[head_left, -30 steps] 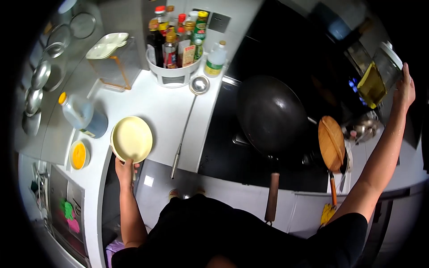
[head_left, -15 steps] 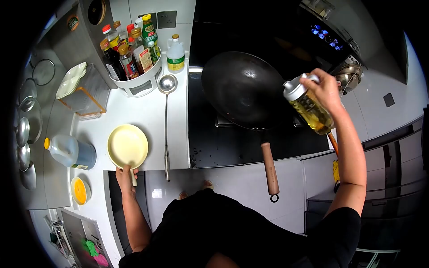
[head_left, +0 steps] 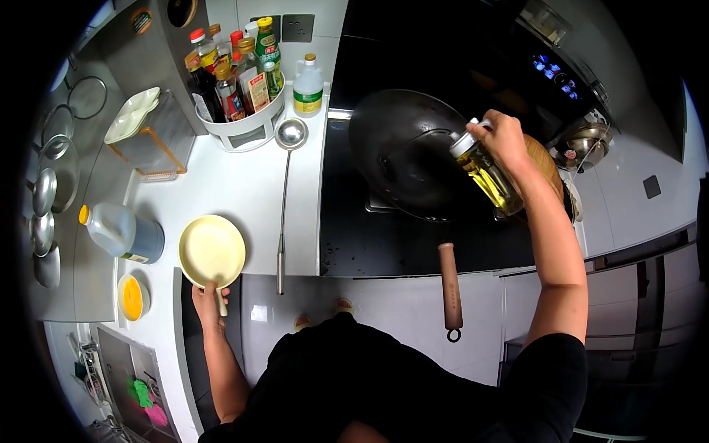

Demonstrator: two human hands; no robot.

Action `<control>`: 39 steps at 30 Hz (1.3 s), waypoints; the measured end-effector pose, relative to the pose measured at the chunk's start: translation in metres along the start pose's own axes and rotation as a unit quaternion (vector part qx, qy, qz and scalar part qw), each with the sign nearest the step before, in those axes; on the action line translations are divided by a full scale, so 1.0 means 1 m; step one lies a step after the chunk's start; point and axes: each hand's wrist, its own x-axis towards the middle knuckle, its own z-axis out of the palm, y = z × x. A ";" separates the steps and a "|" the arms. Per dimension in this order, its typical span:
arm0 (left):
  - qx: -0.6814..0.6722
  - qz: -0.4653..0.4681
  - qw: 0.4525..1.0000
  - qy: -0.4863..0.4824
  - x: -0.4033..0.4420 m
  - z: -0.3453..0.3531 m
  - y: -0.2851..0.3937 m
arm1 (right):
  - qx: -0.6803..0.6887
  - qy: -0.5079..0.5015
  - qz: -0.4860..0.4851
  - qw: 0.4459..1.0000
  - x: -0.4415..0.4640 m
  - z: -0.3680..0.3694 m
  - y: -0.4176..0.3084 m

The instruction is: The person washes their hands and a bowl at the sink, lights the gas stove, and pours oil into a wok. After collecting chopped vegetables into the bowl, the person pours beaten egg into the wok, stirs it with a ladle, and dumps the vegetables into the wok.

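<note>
My right hand (head_left: 502, 142) is closed on the handle of a glass oil bottle (head_left: 490, 181) with a white top. The bottle is tilted, its spout over the right side of the black wok (head_left: 399, 148), and a dark wet patch shows in the wok. The wok rests on the black cooktop (head_left: 354, 251), its wooden handle (head_left: 450, 288) pointing toward me. At the counter's front edge my left hand (head_left: 210, 299) grips the handle of a pale yellow bowl (head_left: 212, 251), which looks empty.
A long ladle (head_left: 284, 207) lies left of the cooktop. Sauce bottles stand in a white rack (head_left: 244, 129), beside a clear bottle (head_left: 308, 87). Further left are a blue-tinted jug (head_left: 129, 235) and a small bowl of orange-yellow liquid (head_left: 133, 297). Right of the wok is a wooden lid (head_left: 543, 164).
My right hand has brought the oil bottle from the far right to the wok and tipped its spout over it. A wet patch now shows in the wok. The view has shifted.
</note>
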 end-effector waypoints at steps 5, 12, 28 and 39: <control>0.000 0.002 1.000 0.007 -0.001 -0.007 -0.003 | -0.081 0.031 0.050 0.995 -0.001 -0.010 0.016; -0.001 0.006 1.000 -0.002 0.007 0.000 -0.003 | -0.056 -0.011 0.037 0.998 -0.030 -0.028 0.012; 0.004 0.011 0.999 -0.031 0.011 0.015 0.005 | 0.008 0.105 0.071 0.992 -0.026 -0.045 0.024; -0.004 0.016 1.000 -0.007 0.013 0.011 0.001 | 0.459 0.123 0.208 0.855 -0.020 -0.040 0.043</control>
